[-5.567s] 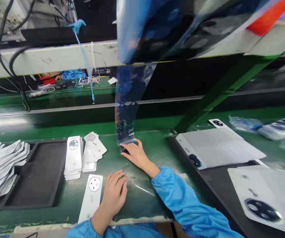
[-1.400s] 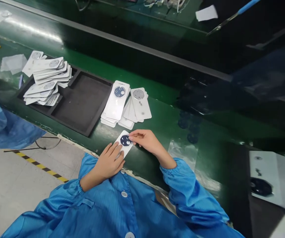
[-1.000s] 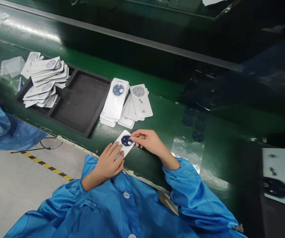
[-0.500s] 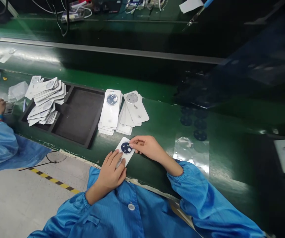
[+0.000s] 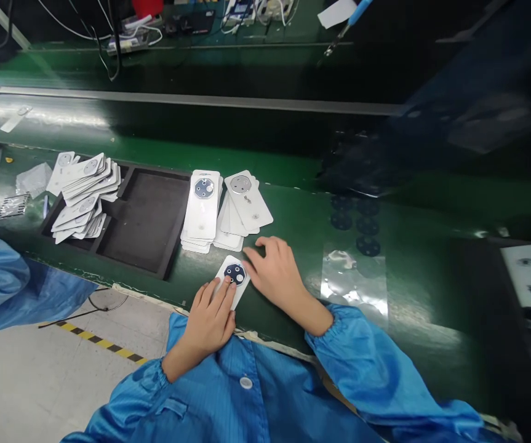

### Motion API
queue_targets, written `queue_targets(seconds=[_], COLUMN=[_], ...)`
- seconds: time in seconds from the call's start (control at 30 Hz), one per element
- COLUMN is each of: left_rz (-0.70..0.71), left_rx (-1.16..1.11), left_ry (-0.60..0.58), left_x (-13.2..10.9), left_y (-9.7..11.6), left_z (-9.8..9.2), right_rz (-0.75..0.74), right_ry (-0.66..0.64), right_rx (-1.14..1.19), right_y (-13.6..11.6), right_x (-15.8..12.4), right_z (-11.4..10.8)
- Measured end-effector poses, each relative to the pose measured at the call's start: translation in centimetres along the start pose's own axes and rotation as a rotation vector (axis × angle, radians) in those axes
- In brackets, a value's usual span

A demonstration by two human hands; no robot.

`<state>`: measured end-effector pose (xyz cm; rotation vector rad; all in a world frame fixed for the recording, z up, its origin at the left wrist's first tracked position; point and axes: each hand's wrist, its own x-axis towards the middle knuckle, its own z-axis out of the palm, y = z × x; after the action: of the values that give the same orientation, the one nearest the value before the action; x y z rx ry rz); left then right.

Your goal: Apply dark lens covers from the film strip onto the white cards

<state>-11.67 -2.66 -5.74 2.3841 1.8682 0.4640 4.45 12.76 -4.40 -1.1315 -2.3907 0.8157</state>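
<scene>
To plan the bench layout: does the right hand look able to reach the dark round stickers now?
Likely yes: the dark round stickers lie to the right of the right hand, with only green bench visible between.

Has a glossy green desk with a ragged pale front edge, a grey rail running behind, and a green ledge beyond. Catches bright glare at far left; grows dark toward the right. Shows pale floor below, marked with yellow-and-black tape.
</scene>
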Motion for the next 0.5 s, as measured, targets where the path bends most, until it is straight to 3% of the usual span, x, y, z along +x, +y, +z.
queue_targets(seconds=[0.1, 0.2, 0.3, 0.5], left_rz=[-0.028, -0.051, -0.064, -0.094], left_rx=[0.012, 0.015, 0.018, 0.057], left_ry=[-0.013, -0.019, -0.018, 0.004], left_x=[0.1, 0.1, 0.2, 0.9], left_y=[0.1, 0.1, 0.1, 0.8], left_z=[0.0, 0.0, 0.1, 0.1], right_rz=[-0.02, -0.111, -0.173, -0.172], right_ry=[0.053, -0.008, -0.045, 0.017], right_rx=[-0.077, -0.058, -0.049, -0.085], right_y=[1.1, 1.8, 1.6, 0.9], right_x=[0.4, 0.8, 1.0, 0.9], right_z=[0.1, 0.3, 0.6, 1.4])
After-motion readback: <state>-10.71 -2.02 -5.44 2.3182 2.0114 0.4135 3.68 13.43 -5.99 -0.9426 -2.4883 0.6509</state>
